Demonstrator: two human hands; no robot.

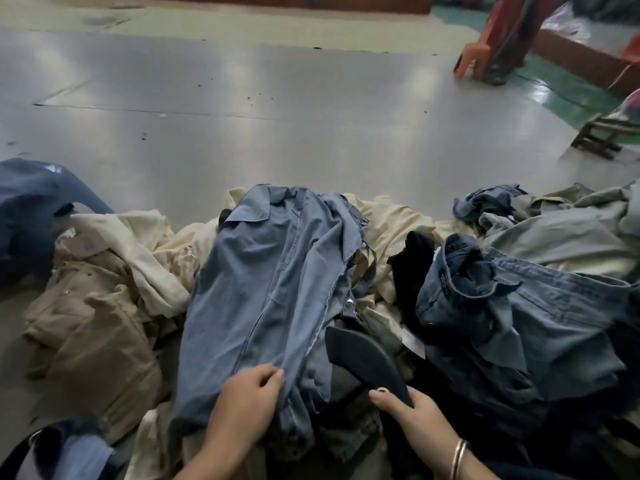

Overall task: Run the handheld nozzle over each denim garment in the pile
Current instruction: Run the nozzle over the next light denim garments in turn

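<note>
A light blue denim garment [270,271] lies lengthwise over the middle of a pile of clothes on the floor. My left hand [247,407] pinches its near edge, thumb and fingers curled on the cloth. My right hand [412,415] grips the handle of a dark, flat, curved handheld nozzle [363,358]. The nozzle's tip points away from me and lies just right of the light blue garment. A darker blue denim garment [512,306] is bunched at the right of the pile.
Beige and khaki garments [104,306] lie left of and under the denim. A dark blue garment [31,206] sits at far left. Grey bare floor [277,116] stretches beyond the pile. An orange plastic chair [474,60] and a low wooden stool [602,133] stand at right.
</note>
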